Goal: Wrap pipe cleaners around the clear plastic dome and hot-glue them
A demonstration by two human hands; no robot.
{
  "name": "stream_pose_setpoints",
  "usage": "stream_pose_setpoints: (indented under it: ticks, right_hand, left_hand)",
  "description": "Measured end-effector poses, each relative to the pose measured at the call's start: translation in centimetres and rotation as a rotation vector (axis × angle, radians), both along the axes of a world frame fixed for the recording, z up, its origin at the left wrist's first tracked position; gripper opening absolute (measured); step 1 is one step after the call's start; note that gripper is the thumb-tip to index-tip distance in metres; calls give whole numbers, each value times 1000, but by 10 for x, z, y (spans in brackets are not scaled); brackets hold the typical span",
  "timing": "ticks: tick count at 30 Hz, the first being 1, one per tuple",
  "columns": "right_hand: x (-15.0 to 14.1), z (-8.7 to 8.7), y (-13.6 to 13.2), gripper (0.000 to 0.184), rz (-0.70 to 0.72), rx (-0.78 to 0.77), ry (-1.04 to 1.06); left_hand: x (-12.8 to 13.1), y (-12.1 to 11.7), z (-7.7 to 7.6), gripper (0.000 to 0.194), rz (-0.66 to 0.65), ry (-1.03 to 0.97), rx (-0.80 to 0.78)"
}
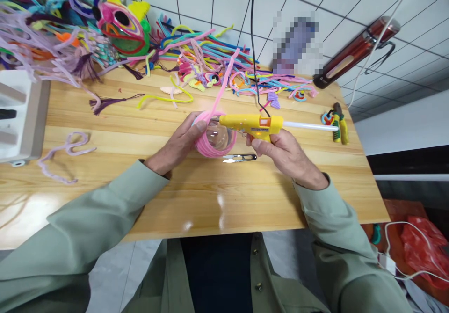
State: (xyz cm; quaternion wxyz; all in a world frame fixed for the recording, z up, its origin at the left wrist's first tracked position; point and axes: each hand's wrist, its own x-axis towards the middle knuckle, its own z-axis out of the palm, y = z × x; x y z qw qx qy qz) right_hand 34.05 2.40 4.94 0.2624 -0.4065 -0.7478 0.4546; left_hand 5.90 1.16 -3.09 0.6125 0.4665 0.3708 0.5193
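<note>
In my left hand [184, 137] is a round, clear piece wrapped in pink pipe cleaner [214, 151], its fingers closed on the left side. One loose pink end sticks up and away from the wrapping. My right hand [280, 149] is wrapped round the handle of a yellow hot glue gun [250, 123]. The gun's nozzle points left, at the upper edge of the pink wrapping; whether it touches cannot be made out. A white glue stick [310, 126] juts from the gun's back end. Just below lie small thread snips [240, 158] on the table.
Heaps of coloured pipe cleaners [206, 51] line the wall behind, with a colourful fuzzy mask-like figure [122, 27] at left. A red thermos [358, 53] and pliers [339, 123] stand right. The gun's black cord [253, 37] hangs down. A white device [21, 121] sits left on the wooden table [210, 200].
</note>
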Motion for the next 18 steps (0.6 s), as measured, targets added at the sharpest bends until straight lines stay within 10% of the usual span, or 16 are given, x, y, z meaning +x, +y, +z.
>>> stream_pose_setpoints:
  ticks: [18]
  right_hand:
    - [0, -1, 1, 34, 11, -3, 4]
  left_hand:
    - [0, 1, -1, 72, -10, 8, 20]
